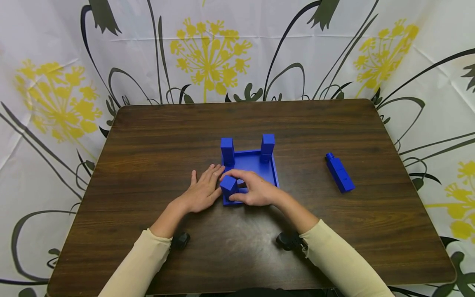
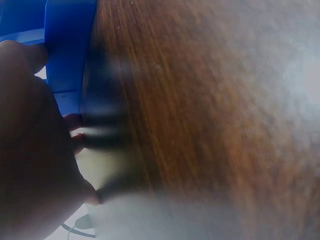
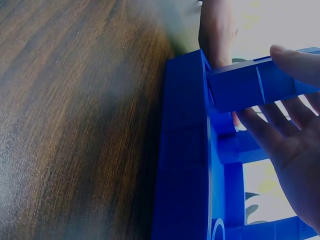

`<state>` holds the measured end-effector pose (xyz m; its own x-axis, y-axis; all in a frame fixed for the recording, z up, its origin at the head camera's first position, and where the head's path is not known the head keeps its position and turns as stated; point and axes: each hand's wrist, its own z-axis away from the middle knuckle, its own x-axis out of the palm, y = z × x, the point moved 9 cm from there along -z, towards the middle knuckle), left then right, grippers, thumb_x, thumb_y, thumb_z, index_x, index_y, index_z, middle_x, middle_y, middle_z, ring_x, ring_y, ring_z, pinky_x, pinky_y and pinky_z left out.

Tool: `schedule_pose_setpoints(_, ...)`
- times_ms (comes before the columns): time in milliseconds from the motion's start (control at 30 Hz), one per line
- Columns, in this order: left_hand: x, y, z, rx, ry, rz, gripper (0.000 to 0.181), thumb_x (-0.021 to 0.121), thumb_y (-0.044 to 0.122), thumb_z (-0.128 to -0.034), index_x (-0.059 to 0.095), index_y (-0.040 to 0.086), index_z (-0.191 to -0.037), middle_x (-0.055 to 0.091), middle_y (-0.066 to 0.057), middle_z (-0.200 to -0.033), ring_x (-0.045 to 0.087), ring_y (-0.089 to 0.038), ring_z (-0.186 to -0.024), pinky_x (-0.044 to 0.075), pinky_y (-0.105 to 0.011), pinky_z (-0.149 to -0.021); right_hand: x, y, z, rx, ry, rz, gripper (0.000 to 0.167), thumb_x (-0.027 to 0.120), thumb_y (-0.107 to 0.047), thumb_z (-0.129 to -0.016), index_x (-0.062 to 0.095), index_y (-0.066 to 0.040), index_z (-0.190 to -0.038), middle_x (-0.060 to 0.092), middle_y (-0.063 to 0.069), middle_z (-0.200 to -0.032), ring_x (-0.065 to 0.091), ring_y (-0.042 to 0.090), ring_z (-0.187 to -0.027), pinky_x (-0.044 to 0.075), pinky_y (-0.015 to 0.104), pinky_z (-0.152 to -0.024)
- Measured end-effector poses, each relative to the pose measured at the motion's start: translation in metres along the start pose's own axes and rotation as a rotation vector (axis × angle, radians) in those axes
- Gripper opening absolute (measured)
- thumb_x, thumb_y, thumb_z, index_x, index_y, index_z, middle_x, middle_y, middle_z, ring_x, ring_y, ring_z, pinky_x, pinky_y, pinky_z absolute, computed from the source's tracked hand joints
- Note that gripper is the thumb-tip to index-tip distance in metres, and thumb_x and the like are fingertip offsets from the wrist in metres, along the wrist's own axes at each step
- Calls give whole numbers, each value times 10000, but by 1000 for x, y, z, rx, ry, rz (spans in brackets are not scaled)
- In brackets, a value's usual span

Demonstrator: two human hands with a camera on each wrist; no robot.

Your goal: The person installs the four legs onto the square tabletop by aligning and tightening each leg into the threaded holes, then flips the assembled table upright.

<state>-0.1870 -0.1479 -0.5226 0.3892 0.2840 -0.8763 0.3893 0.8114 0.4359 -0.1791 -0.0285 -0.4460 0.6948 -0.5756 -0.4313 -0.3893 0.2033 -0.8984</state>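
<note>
A blue square tray (image 1: 276, 175) with raised edges lies on the table. Two blue posts (image 1: 227, 152) (image 1: 267, 147) stand at its far corners. At the near left corner my right hand (image 1: 259, 189) grips a third blue post (image 1: 229, 186) between thumb and fingers. The right wrist view shows this post (image 3: 240, 89) tilted, its lower end at the tray's corner (image 3: 185, 100). My left hand (image 1: 201, 191) lies with fingers extended against the tray's left side; in the left wrist view its fingers touch the blue wall (image 2: 67, 55).
On the right part of the brown table (image 1: 371, 231) lies a fourth blue post (image 1: 340, 173) with a round peg at its far end. Behind the table hangs a white cloth (image 1: 230, 53) with yellow and grey flowers. Dark wrist devices sit under both forearms.
</note>
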Motion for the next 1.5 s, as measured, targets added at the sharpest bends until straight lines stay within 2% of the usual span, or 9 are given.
schedule_pose_setpoints(133,1,0,0,2,1,-5,649,272,484,-1054,22,203,-1583,47,-64,-1644,-52,-232,-1497,-96,-682,-1064,-1,1,0,18,31,22,461,767,-68,-849,557,-127,-1255,583,36,-1277,534,160,-1216,506,294,-898)
schedule_pose_setpoints(367,-3,3,0,25,26,10,650,258,492,-1054,55,168,-1580,95,-121,-1632,-3,-296,-1496,-72,-714,-1047,-3,-2,-2,-21,94,76,427,815,-89,-805,587,-120,-1165,625,1,-1140,589,150,-1096,523,261,-842)
schedule_pose_setpoints(500,-2,3,0,18,13,2,653,237,506,-1052,28,185,-1582,73,-103,-1638,-26,-275,-1497,-80,-706,-1053,-4,-6,-1,-43,126,135,418,826,-118,-799,606,-110,-1154,632,-2,-1129,595,145,-1060,526,272,-832)
schedule_pose_setpoints(667,-7,8,1,32,29,23,645,284,461,-1059,69,147,-1579,107,-136,-1628,12,-316,-1493,-65,-723,-1042,-5,-9,-1,-62,169,234,426,835,-182,-796,616,-102,-1153,638,5,-1148,599,125,-1035,528,322,-844)
schedule_pose_setpoints(933,-9,11,3,23,19,8,637,288,438,-1063,65,136,-1578,101,-136,-1629,18,-319,-1493,-53,-722,-1046,-8,-9,0,-53,250,305,417,854,-233,-764,616,-122,-1088,648,-23,-1063,625,108,-925,535,372,-802)
schedule_pose_setpoints(1300,-11,12,4,16,7,9,633,308,422,-1066,61,144,-1579,95,-124,-1633,8,-308,-1495,-63,-713,-1052,-8,-9,1,-22,325,402,429,865,-292,-737,604,-153,-1048,636,-51,-1025,624,110,-960,503,294,-821)
schedule_pose_setpoints(1500,-8,11,4,27,20,24,648,290,461,-1060,64,143,-1577,100,-134,-1630,10,-322,-1493,-69,-721,-1043,-8,-7,1,-9,313,405,456,864,-340,-738,590,-172,-1061,645,-56,-1041,627,100,-956,502,298,-793)
